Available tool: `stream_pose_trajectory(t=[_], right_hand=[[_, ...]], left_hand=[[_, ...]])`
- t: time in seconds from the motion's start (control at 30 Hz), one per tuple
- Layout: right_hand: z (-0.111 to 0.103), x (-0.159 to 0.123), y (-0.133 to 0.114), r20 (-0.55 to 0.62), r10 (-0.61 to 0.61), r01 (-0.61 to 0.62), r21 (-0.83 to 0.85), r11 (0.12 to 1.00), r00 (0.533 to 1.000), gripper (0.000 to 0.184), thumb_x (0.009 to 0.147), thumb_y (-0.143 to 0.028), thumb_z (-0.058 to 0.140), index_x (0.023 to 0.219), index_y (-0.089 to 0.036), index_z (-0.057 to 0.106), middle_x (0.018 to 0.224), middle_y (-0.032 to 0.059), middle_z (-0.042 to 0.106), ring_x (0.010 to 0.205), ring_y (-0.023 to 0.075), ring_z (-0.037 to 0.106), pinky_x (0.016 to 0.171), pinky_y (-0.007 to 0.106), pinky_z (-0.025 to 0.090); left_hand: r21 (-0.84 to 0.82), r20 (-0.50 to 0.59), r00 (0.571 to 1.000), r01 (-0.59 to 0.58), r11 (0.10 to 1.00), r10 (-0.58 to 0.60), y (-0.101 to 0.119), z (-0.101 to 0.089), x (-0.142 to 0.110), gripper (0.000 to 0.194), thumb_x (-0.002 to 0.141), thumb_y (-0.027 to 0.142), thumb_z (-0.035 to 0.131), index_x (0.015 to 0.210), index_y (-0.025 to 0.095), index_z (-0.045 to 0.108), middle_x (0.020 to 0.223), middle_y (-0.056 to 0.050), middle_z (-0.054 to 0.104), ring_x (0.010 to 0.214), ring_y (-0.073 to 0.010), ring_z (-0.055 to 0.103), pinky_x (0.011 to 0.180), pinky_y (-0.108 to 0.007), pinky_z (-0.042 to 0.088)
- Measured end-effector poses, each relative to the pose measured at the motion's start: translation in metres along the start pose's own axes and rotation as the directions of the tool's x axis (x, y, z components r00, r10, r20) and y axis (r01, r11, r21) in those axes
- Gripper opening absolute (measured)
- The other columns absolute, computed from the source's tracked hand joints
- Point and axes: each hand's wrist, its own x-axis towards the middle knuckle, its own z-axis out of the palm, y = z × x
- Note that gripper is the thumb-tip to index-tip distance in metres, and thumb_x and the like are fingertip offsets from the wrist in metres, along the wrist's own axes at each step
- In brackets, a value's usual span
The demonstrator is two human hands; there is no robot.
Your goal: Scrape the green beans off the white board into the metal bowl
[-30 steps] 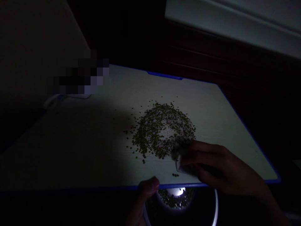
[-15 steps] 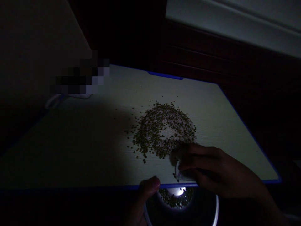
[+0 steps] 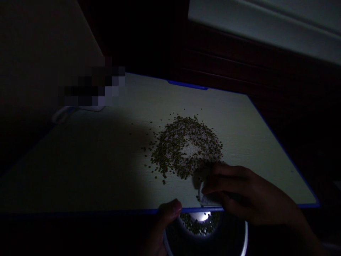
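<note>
A ring-shaped heap of small green beans mixed with pale grains [image 3: 186, 146] lies on a pale table top [image 3: 106, 153] with a blue rim. My right hand [image 3: 239, 193] is closed round a small white object [image 3: 206, 197] at the heap's near edge, close to the table's front edge. My left hand [image 3: 162, 222] grips the rim of a white bowl [image 3: 239, 234] held just below the table edge; its thumb shows on top. Several green beans [image 3: 198, 222] lie inside the bowl.
The scene is very dark. A pixelated patch over a white object [image 3: 92, 92] sits at the table's far left. Stray beans [image 3: 146, 149] lie left of the heap. A pale ledge [image 3: 266, 28] runs across the top right.
My right hand with the white object has slid slightly left and nearer the front edge, pushing loose beans toward the bowl. My left hand and the bowl stay put.
</note>
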Motion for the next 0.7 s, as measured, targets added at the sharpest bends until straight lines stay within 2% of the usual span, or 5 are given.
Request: stream_pose_trajectory(t=[0.37,0.47,0.57,0.63,0.7], right_hand=[[0.0,0.0,0.001,0.035,0.013,-0.013,-0.006,1.0,0.999,0.035,0.087,-0.005,0.056,0.115,-0.023,0.066,0.109,0.0044,0.065,0.094,0.0158,0.062,0.078,0.028,0.05],[0.0,0.001,0.001,0.022,-0.006,0.006,0.01,1.0,1.0,0.038,0.086,-0.004,0.056,0.117,-0.023,0.066,0.112,0.0049,0.064,0.098,0.0158,0.063,0.079,0.028,0.051],[0.0,0.003,0.0,0.019,-0.011,0.011,0.017,1.0,1.0,0.033,0.089,-0.006,0.055,0.115,-0.022,0.066,0.11,0.0055,0.065,0.097,0.0156,0.063,0.079,0.028,0.051],[0.0,0.003,0.0,0.032,0.002,-0.002,0.008,1.0,0.999,0.031,0.09,-0.006,0.054,0.114,-0.021,0.067,0.11,0.0056,0.065,0.096,0.0156,0.063,0.079,0.028,0.051],[0.0,0.002,0.0,0.034,0.002,-0.002,-0.003,1.0,0.999,0.032,0.089,-0.006,0.055,0.114,-0.021,0.067,0.11,0.0057,0.065,0.096,0.0159,0.063,0.078,0.028,0.051]], left_hand=[[-0.094,-0.075,0.995,0.065,0.993,-0.073,-0.004,-0.011,-0.003,0.033,0.075,0.041,0.073,0.101,0.021,0.075,0.103,-0.009,0.077,0.118,-0.0324,0.063,0.108,-0.05,0.04],[-0.059,-0.166,0.981,0.089,0.994,-0.098,-0.004,-0.002,-0.001,0.03,0.076,0.04,0.072,0.1,0.022,0.075,0.098,-0.008,0.078,0.115,-0.0315,0.065,0.105,-0.051,0.042],[-0.065,-0.162,0.987,0.002,0.998,-0.013,0.0,0.013,0.0,0.04,0.068,0.04,0.074,0.104,0.022,0.074,0.096,-0.008,0.078,0.115,-0.0331,0.065,0.104,-0.049,0.045],[-0.037,-0.046,0.998,0.038,0.999,-0.039,0.002,0.016,0.0,0.04,0.07,0.039,0.073,0.106,0.021,0.073,0.099,-0.009,0.078,0.116,-0.0326,0.064,0.103,-0.048,0.045],[-0.016,-0.019,0.998,0.063,0.998,-0.063,0.004,0.01,-0.001,0.032,0.076,0.041,0.071,0.1,0.02,0.074,0.096,-0.01,0.078,0.111,-0.0319,0.068,0.1,-0.048,0.048]])
